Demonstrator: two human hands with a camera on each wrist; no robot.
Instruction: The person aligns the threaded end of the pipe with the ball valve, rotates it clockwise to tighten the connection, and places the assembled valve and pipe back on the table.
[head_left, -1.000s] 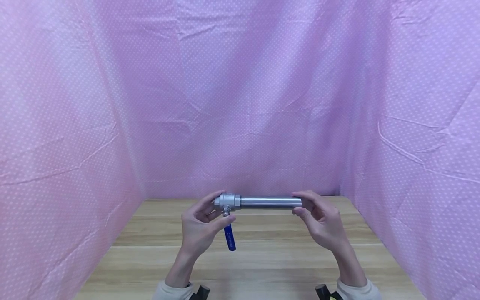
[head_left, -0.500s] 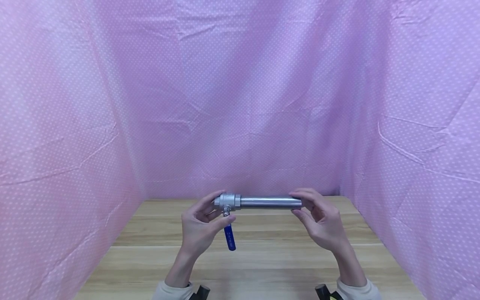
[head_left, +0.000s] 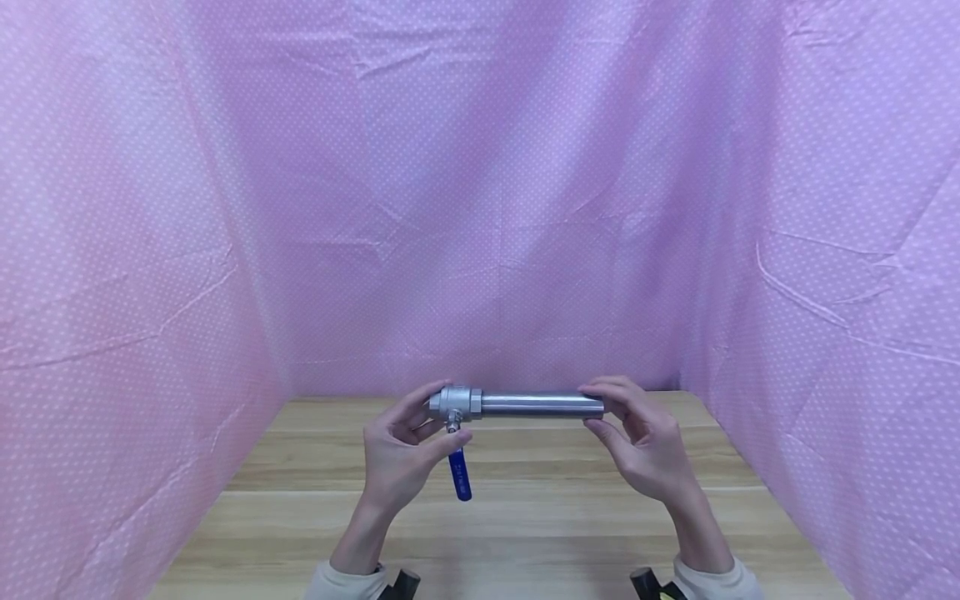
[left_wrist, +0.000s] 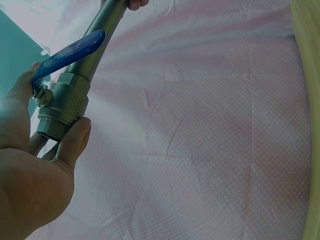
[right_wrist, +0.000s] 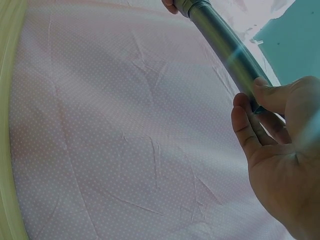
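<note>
A silver ball valve with a blue lever handle is joined to a straight steel pipe. The two lie level in one line between my hands, with the lever pointing down toward me in the head view. My left hand grips the valve body, its thumb lying across the lever's base. At the pipe's far right end, my right hand pinches the pipe between thumb and fingers. In the left wrist view the valve body shows raised lettering, and threads show where the pipe enters it in the right wrist view.
Under the hands is a light wood table. Pink dotted cloth hangs behind it and along both sides. Dark camera mounts sit by both wrists at the bottom of the head view.
My right hand's fingers and thumb have shifted slightly on the pipe's end since a second ago. The left hand and the valve look the same.
</note>
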